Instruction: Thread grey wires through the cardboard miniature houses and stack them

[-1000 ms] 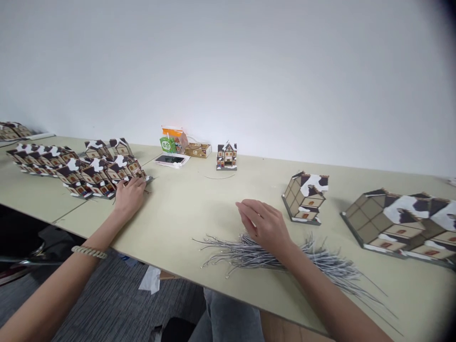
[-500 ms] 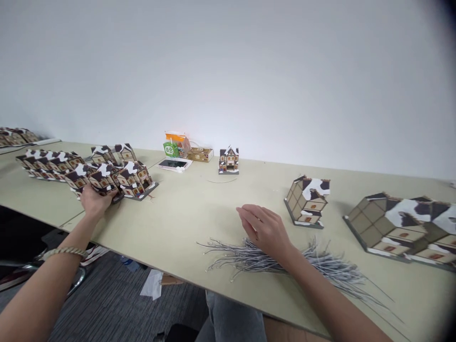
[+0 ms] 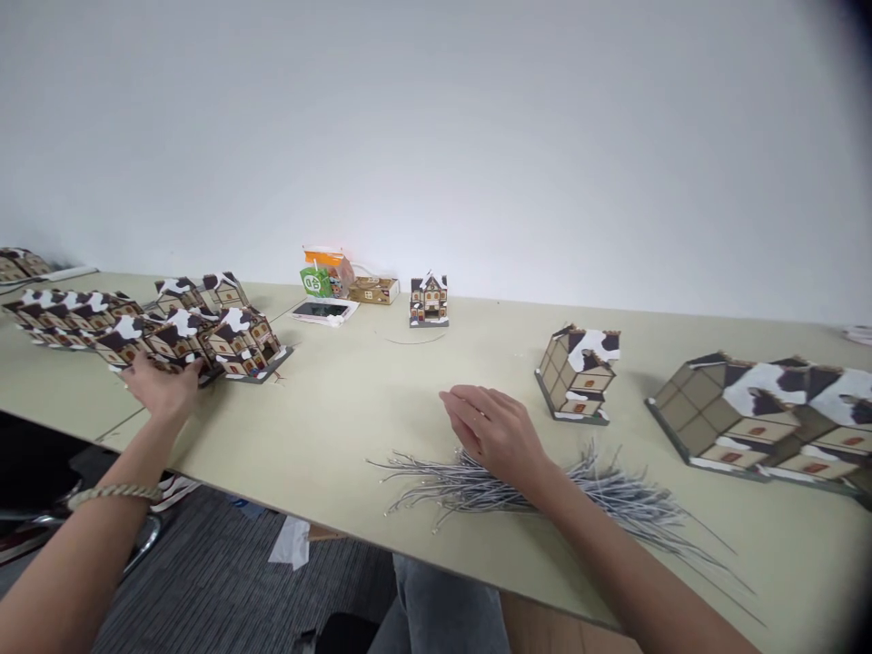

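At the left, my left hand point(image 3: 160, 386) is closed around the lower part of a small model house point(image 3: 178, 334) with a dark, snow-patched roof. Its thumb is on the right of the house and its fingers on the left. Another model house point(image 3: 238, 338) on a grey base stands just to the right, and more crowd behind. My right hand point(image 3: 491, 431) is over a bundle of thin grey wires point(image 3: 613, 500), fingers curled together. Whatever they may hold is hidden. One model house point(image 3: 579, 372) stands beyond the right hand.
Model houses point(image 3: 756, 413) stand at the far right, and a row point(image 3: 68, 313) at the far left. Against the wall are a single house point(image 3: 429, 300), a gold box point(image 3: 374, 290), snack packets point(image 3: 327, 272) and a phone point(image 3: 320, 311). A loose wire point(image 3: 409, 342) lies mid-table.
The whole view has shifted slightly, so things appear a little further left and higher. My left hand stays at the same house, and my right hand stays over the wires.
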Demonstrator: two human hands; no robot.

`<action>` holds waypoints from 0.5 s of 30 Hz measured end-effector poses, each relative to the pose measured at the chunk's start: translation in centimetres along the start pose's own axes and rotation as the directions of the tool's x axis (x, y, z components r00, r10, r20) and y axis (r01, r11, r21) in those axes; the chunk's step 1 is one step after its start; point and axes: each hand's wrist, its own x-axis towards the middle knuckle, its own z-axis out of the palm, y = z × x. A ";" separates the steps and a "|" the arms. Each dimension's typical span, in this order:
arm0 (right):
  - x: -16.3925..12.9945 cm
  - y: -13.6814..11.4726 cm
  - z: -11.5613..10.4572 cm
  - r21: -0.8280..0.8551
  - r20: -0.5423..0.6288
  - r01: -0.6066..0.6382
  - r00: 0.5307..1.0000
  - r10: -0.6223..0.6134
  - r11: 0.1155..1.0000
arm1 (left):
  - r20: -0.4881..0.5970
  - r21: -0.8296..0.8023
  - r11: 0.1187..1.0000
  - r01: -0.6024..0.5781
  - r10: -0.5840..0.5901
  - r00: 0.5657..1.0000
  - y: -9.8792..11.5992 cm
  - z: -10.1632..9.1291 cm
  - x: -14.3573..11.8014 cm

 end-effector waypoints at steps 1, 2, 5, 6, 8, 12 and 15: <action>0.0 0.0 0.0 0.001 0.003 0.000 1.000 0.000 1.000 | -0.115 0.011 0.996 0.090 -0.088 0.990 1.2 -0.3 -0.7; 0.0 0.0 0.1 0.003 0.005 0.000 1.000 0.000 1.000 | -0.273 0.000 0.987 0.161 -0.155 0.949 2.6 -0.7 -1.3; -0.1 0.0 0.1 0.010 0.010 0.001 1.000 -0.001 1.000 | -0.205 0.096 0.954 -0.284 0.298 0.932 6.4 -0.9 -2.3; -0.1 0.0 0.1 0.012 0.011 0.001 1.000 -0.001 1.000 | -0.009 0.095 0.861 -0.500 0.503 0.864 7.3 -0.6 -2.2; -0.1 0.0 0.1 0.010 0.005 0.001 1.000 -0.001 1.000 | 0.258 0.088 0.680 -0.728 0.691 0.676 7.9 0.4 -1.6; -0.1 0.1 0.1 0.000 -0.013 -0.007 1.000 0.007 1.000 | 0.326 0.214 0.659 -0.721 0.648 0.688 6.0 2.9 -0.3; -0.1 0.2 0.1 0.009 -0.008 -0.007 1.000 0.007 1.000 | 0.282 0.248 0.702 -0.668 0.608 0.743 3.7 3.5 -0.2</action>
